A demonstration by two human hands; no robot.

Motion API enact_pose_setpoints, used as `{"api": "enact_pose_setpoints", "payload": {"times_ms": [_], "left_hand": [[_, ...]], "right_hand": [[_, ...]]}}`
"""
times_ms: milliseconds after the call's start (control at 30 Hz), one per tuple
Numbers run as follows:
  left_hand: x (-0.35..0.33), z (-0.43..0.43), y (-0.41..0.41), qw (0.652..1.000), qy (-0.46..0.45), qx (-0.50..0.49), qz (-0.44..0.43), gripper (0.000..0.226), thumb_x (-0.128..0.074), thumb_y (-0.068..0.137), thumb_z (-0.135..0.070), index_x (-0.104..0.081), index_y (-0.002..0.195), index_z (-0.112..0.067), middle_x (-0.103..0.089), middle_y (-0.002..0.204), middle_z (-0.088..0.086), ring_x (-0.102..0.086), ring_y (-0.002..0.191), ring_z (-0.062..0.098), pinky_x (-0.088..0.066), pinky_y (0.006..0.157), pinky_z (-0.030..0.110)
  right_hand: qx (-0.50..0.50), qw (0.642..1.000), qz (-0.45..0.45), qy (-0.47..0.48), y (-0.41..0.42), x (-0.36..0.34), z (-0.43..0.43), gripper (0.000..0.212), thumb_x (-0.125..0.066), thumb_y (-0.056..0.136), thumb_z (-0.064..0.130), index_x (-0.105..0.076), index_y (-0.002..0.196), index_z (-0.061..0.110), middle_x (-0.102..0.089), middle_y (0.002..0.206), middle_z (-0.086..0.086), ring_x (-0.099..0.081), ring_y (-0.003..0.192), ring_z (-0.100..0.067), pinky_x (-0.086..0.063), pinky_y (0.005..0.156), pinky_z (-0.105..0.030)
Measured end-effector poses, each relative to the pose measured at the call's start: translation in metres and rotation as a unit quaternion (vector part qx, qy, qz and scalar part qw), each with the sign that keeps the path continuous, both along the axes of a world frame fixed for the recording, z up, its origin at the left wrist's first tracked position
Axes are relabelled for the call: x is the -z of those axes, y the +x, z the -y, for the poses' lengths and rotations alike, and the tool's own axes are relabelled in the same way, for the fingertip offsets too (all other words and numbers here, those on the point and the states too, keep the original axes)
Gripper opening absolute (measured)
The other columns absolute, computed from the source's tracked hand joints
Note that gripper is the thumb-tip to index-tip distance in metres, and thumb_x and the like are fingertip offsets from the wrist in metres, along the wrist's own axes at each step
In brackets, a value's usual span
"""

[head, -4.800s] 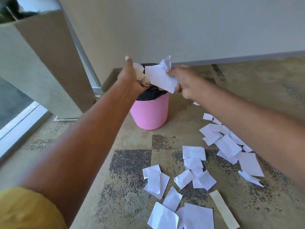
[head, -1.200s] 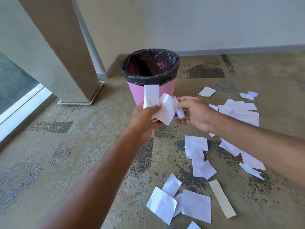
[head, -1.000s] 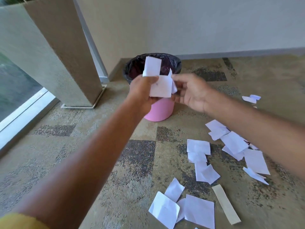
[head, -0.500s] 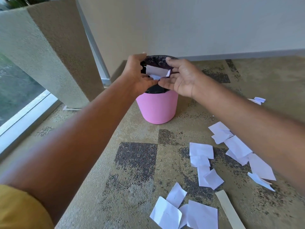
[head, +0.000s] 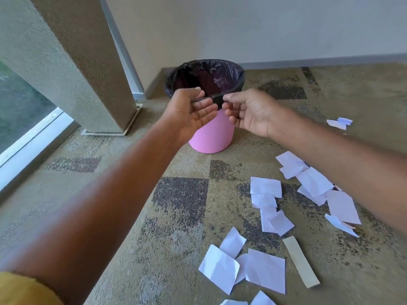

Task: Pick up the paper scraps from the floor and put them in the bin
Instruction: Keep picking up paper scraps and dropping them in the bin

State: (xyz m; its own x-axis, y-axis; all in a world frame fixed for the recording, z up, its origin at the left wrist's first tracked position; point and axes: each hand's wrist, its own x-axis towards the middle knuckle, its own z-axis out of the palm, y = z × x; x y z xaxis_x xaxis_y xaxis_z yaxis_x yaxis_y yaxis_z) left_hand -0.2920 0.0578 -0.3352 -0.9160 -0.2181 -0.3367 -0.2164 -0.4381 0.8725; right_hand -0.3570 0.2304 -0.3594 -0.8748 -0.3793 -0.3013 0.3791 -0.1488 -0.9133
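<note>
Our left hand (head: pixel 191 113) and right hand (head: pixel 251 113) now hold nothing in front of the pink bin (head: pixel 211 133), fingers relaxed and loosely extended. The scraps we held half a second ago are gone from them. Many white paper scraps (head: pixel 266 188) lie on the carpet (head: pixel 180 194), right of the bin.

The bin (head: pixel 211 133) stands on the carpeted floor (head: pixel 110 194) near the wall (head: pixel 242 25), right of the pillar (head: pixel 72 62). Paper scraps (head: pixel 266 187) lie right of and before the bin. Both hands hover before its rim.
</note>
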Motion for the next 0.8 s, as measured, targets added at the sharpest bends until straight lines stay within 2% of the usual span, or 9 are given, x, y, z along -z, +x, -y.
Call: {"api": "enact_pose_setpoints", "payload": {"times_ms": [100,200,300,367,467,533,633,700,800], "left_hand": [[0.030,-0.009,0.021,0.999,-0.030,0.027,0.031,0.020,-0.062,0.099,-0.013,-0.068,0.117,-0.005,-0.072,0.101,0.014,-0.076,0.091,0.031,-0.065,0.092,0.045],[0.064,-0.018,0.046,0.991,-0.085,0.076,0.072,0.019,-0.063,0.101,-0.016,-0.068,0.118,-0.008,-0.075,0.096,0.010,-0.076,0.088,0.025,-0.065,0.086,0.041],[0.098,-0.024,0.081,0.972,-0.159,0.136,0.102,0.014,-0.064,0.103,-0.019,-0.068,0.113,-0.010,-0.075,0.100,0.011,-0.073,0.089,0.025,-0.063,0.086,0.042],[0.122,-0.028,0.110,0.947,-0.235,0.186,0.115,0.016,-0.067,0.102,-0.020,-0.068,0.115,-0.012,-0.074,0.109,0.015,-0.072,0.093,0.026,-0.061,0.084,0.042],[0.161,-0.035,0.157,0.877,-0.369,0.291,0.104,0.041,-0.080,0.093,-0.035,-0.065,0.128,-0.022,-0.069,0.124,0.009,-0.068,0.110,0.024,-0.056,0.086,0.035],[0.183,-0.038,0.185,0.792,-0.479,0.371,0.072,0.071,-0.087,0.084,-0.048,-0.056,0.145,-0.029,-0.059,0.142,0.003,-0.059,0.126,0.020,-0.050,0.099,0.032],[0.207,-0.044,0.217,0.668,-0.593,0.449,0.029,0.108,-0.087,0.074,-0.063,-0.029,0.162,-0.040,-0.029,0.169,0.002,-0.029,0.155,0.026,-0.036,0.123,0.049],[0.215,-0.050,0.233,0.620,-0.628,0.468,0.044,0.124,-0.084,0.069,-0.071,-0.008,0.164,-0.050,-0.003,0.178,-0.003,-0.006,0.163,0.023,-0.023,0.128,0.058],[0.223,-0.056,0.251,0.584,-0.665,0.464,0.033,0.137,-0.083,0.060,-0.080,0.004,0.162,-0.054,0.018,0.177,-0.003,0.013,0.164,0.024,-0.014,0.129,0.057]], "right_hand": [[-0.034,0.996,-0.016,0.076,0.018,0.029,-0.011,0.012,-0.069,0.098,0.008,-0.070,0.111,0.008,-0.070,0.075,-0.004,-0.061,0.063,-0.015,-0.050,0.053,-0.025],[-0.093,0.980,-0.019,0.175,0.040,0.059,-0.025,0.012,-0.070,0.098,0.003,-0.072,0.109,0.005,-0.070,0.076,-0.008,-0.060,0.059,-0.016,-0.049,0.054,-0.028],[-0.171,0.947,-0.034,0.270,0.066,0.088,-0.040,0.009,-0.073,0.094,0.002,-0.072,0.101,0.008,-0.070,0.080,-0.009,-0.059,0.056,-0.014,-0.048,0.053,-0.029],[-0.221,0.915,-0.059,0.332,0.083,0.111,-0.050,0.013,-0.077,0.091,0.004,-0.073,0.104,0.007,-0.072,0.080,-0.006,-0.062,0.058,-0.013,-0.050,0.053,-0.028],[-0.314,0.866,-0.078,0.380,0.106,0.140,-0.065,0.019,-0.083,0.087,0.009,-0.074,0.104,0.009,-0.075,0.080,-0.007,-0.066,0.062,-0.014,-0.052,0.056,-0.028],[-0.370,0.829,-0.095,0.408,0.120,0.154,-0.073,0.021,-0.087,0.083,0.016,-0.074,0.100,0.014,-0.074,0.082,-0.007,-0.066,0.067,-0.015,-0.052,0.059,-0.030],[-0.434,0.765,-0.160,0.449,0.140,0.165,-0.083,0.030,-0.091,0.081,0.022,-0.070,0.103,0.021,-0.074,0.096,-0.005,-0.067,0.078,-0.019,-0.050,0.067,-0.034],[-0.474,0.706,-0.214,0.481,0.152,0.168,-0.090,0.043,-0.091,0.082,0.028,-0.064,0.115,0.021,-0.065,0.113,-0.004,-0.065,0.094,-0.023,-0.051,0.075,-0.038],[-0.506,0.636,-0.275,0.513,0.165,0.174,-0.098,0.059,-0.089,0.082,0.040,-0.053,0.126,0.024,-0.049,0.122,0.003,-0.051,0.091,-0.015,-0.041,0.067,-0.036]]}}
